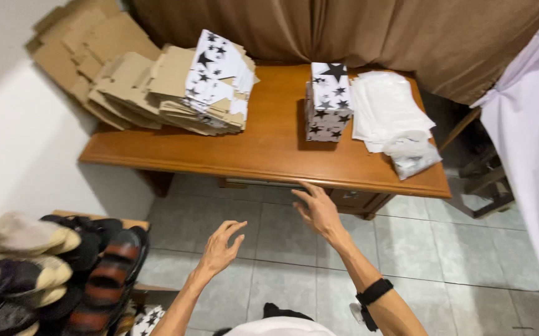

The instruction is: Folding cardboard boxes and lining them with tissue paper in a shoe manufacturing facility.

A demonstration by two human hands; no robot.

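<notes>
Both hands are empty and reach toward the wooden tabletop (263,149); the right hand (319,210) has a released grip, fingers spread, its fingertips just at the front edge near a drawer, and the left hand (221,246) hangs loosely curled over the tiled floor (406,249), touching nothing. The nearest thing is the star-printed box (328,102) at 12 o'clock from the right hand, standing upright and just beside a stack of white bags (387,109) at its 3 o'clock. I judge that a hasty grab could knock the box into those bags, and the small clear packet (412,155) (already close to the edge) could slide off; the flat cardboard pile (176,87) at 10 o'clock leans unevenly and may slump if jostled. Sandals (51,267) heap at 8 o'clock, crowding the left elbow's side; a brown curtain (344,31) backs the tabletop.
</notes>
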